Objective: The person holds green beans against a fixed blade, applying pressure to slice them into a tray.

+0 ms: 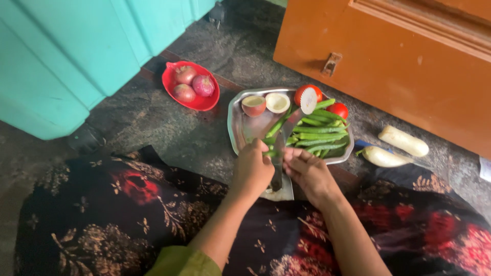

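My left hand (251,169) and my right hand (308,171) meet over an upright floor cutter blade (283,140) whose base (280,194) rests on my lap. Both hands pinch a green okra pod (270,152) against the blade. The blade's round serrated tip (308,100) rises above a steel plate (237,128). On the plate lie several okra pods (318,137), two tomatoes (338,109) and two onion halves (254,105).
A red bowl (200,103) with three red onions (184,92) sits on the stone floor at left. Two white eggplants (403,140) lie right of the plate. An orange wooden door (409,66) and a turquoise cabinet (66,56) stand behind.
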